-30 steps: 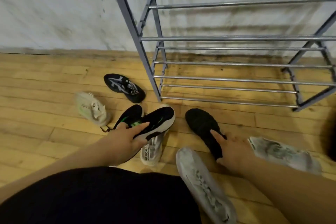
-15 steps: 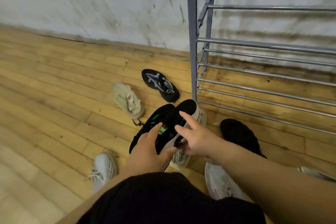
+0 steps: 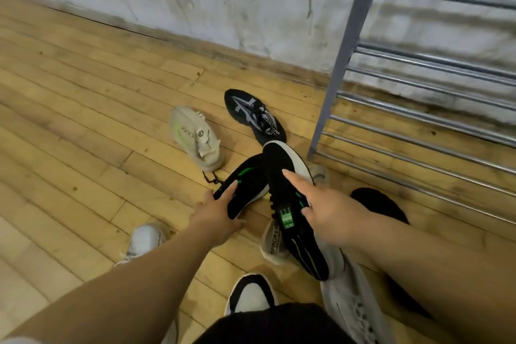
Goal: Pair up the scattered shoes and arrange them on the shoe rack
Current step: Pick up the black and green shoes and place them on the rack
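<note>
Two black sneakers with green marks lie side by side at the centre of the wooden floor. My left hand [image 3: 216,213] grips the left black sneaker [image 3: 245,184] near its heel. My right hand [image 3: 324,208] holds the right black sneaker [image 3: 282,176], lifted and tilted so its white sole faces right. The grey metal shoe rack [image 3: 424,86] stands at the right against the wall, its bars bare. A beige sneaker [image 3: 196,137] and a black sneaker with grey stripes [image 3: 254,114] lie just beyond my hands.
A grey shoe [image 3: 275,240] lies under the lifted sneaker. A white sneaker [image 3: 143,240] sits at lower left, a black-and-white one [image 3: 251,294] near my knee, a light grey one [image 3: 351,296] under my right arm, a plain black shoe [image 3: 377,201] behind it.
My right hand left the plain black shoe and took the second black-and-green sneaker. Both sneakers now separate, one per hand. My view swung left, so the rack sits further right.
</note>
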A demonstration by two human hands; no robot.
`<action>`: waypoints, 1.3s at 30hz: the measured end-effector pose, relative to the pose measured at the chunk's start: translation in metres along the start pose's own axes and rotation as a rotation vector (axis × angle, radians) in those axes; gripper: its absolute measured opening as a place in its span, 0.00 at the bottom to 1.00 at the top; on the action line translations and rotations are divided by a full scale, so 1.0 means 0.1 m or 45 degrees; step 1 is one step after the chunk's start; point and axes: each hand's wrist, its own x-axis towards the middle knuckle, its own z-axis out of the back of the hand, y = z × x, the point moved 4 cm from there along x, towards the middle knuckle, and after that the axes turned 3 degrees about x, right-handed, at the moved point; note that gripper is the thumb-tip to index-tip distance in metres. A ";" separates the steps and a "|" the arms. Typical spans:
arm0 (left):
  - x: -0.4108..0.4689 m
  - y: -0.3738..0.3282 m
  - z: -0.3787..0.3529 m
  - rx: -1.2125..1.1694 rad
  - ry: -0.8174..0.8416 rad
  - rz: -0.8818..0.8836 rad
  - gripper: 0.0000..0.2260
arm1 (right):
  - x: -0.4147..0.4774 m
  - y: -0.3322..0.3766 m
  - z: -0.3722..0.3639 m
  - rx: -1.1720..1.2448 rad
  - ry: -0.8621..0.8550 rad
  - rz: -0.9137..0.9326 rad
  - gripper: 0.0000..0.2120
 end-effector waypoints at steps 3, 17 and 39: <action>0.12 0.03 0.02 0.116 -0.062 0.016 0.39 | 0.01 -0.01 0.09 -0.091 -0.047 0.066 0.38; -1.08 -0.06 1.10 -0.851 -0.501 -0.136 0.34 | -1.02 0.86 1.29 -0.596 -0.403 0.317 0.32; -2.94 -3.64 2.82 -0.917 -0.715 -0.891 0.31 | -4.14 -0.38 2.80 0.400 -1.574 0.047 0.29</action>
